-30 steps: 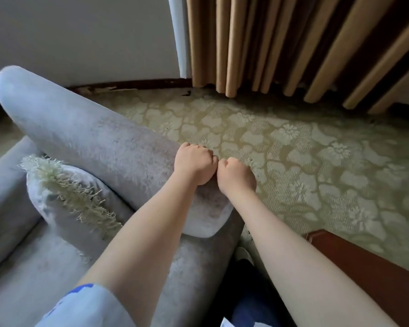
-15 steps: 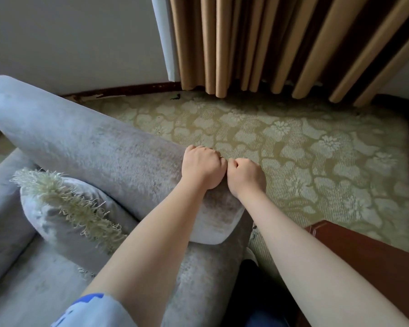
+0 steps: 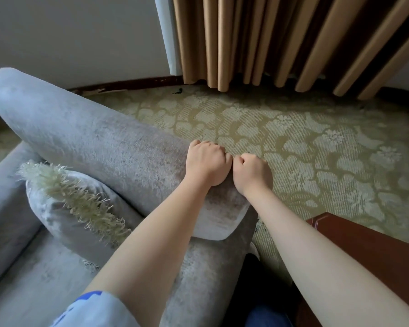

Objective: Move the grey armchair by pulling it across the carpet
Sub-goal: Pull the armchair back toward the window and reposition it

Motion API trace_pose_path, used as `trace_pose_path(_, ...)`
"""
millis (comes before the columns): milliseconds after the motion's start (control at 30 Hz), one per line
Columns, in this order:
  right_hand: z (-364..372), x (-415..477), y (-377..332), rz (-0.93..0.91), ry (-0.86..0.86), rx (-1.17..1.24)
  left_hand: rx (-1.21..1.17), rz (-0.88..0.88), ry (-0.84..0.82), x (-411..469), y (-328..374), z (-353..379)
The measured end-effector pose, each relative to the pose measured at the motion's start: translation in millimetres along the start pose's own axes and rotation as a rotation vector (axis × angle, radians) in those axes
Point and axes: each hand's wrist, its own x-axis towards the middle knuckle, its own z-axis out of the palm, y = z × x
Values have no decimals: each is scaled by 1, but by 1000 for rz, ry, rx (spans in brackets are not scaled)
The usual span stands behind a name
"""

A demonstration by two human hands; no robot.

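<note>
One grey armchair (image 3: 85,138) stood on the floral carpet (image 3: 316,149) at the left of the head view, close to the white wall (image 3: 69,31) and its dark skirting board (image 3: 132,82); its long padded top roll ran diagonally from the far left down to the near centre, the flat end face pointing toward the viewer; whether this roll was the arm or the back could not be told. Two hands gripped the near end of the roll side by side, thumbs touching; the left hand (image 3: 206,161) lay on top with its fingers (image 3: 208,146) curled over the far edge; the right hand (image 3: 252,173) was clenched on the same edge, just beside the end face. One grey cushion (image 3: 64,208) with a cream fringe leaned on the seat against the roll. Tan pleated curtains (image 3: 269,38) hung beyond the carpet; one corner of reddish-brown wooden furniture (image 3: 364,251) sat at the lower right. The left sleeve (image 3: 92,310) bore a blue print, not legible.
</note>
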Motion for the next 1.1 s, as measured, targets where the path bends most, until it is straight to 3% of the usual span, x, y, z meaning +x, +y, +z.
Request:
trace_pose_path(200, 1, -28, 11, -76, 32, 8, -24, 1, 62, -28, 3, -3)
trace_pose_path(500, -2, -18, 14, -37, -37, -36, 18, 15, -50, -20, 9, -4)
trace_pose_path(600, -8, -15, 12, -55, -108, -75, -96, -19, -111, -12, 9, -13)
trace_pose_path(700, -15, -9, 7, -69, -240, -160, -490, -286, -123, 2, 2, -30)
trace_pose_path(733, -17, -6, 6, -86, -284, -197, -479, -365, -40, 5, -4, -35)
trace_pose_path(800, -24, 2, 3, -164, -376, -290, -194, -493, 100, 13, -24, -40)
trace_pose_path(867, -31, 14, -1, -233, -505, -354, -68, -737, 54, 21, -49, -45)
trace_pose_path(967, -38, 33, -8, -319, -707, -428, -139, -1138, -18, 34, -84, -51)
trace_pose_path(1100, -39, 57, -13, -544, -914, -486, -326, -1518, 110, 50, -111, -50)
